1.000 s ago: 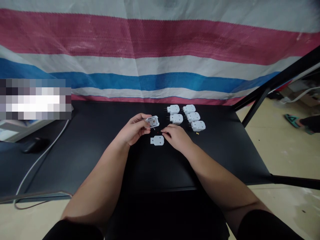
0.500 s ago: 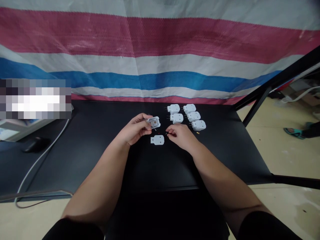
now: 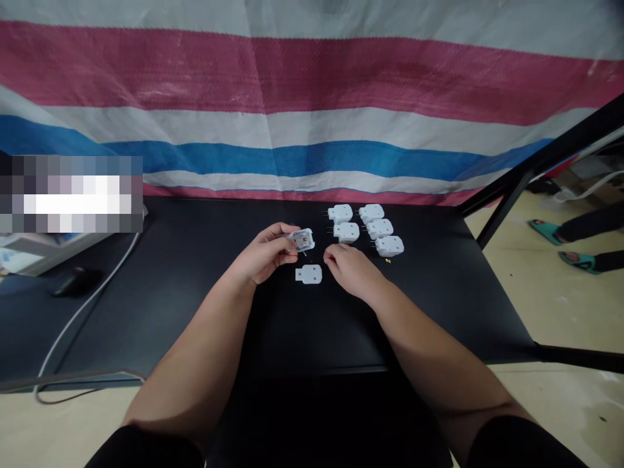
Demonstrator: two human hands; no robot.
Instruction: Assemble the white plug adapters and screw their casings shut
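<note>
My left hand [image 3: 271,251] grips an open white housing [image 3: 303,240], its hollow side up, with a small copper-coloured part inside. Below it a flat white cover [image 3: 309,274] lies on the black table [image 3: 195,260]. A tiny red piece [image 3: 311,261] is between the housing and the cover. Just right of these, my right hand [image 3: 344,263] is closed, fingertips pinched; what they hold, if anything, is too small to make out. Beyond it sit several white plug-like units with thin pins, one of them [image 3: 390,246] near a small gold-coloured piece [image 3: 388,260].
At the far left are a black mouse [image 3: 73,281], a pale cable [image 3: 80,318] and a white box [image 3: 36,253]. A striped sheet [image 3: 292,123] hangs behind the table. Black frame bars [image 3: 517,188] and a person's sandalled feet [image 3: 578,260] show at the right.
The dark bit at my right fingertips no longer shows, and these fingers are closed tighter. My left hand still holds the housing. At the right, both of the person's feet now show.
</note>
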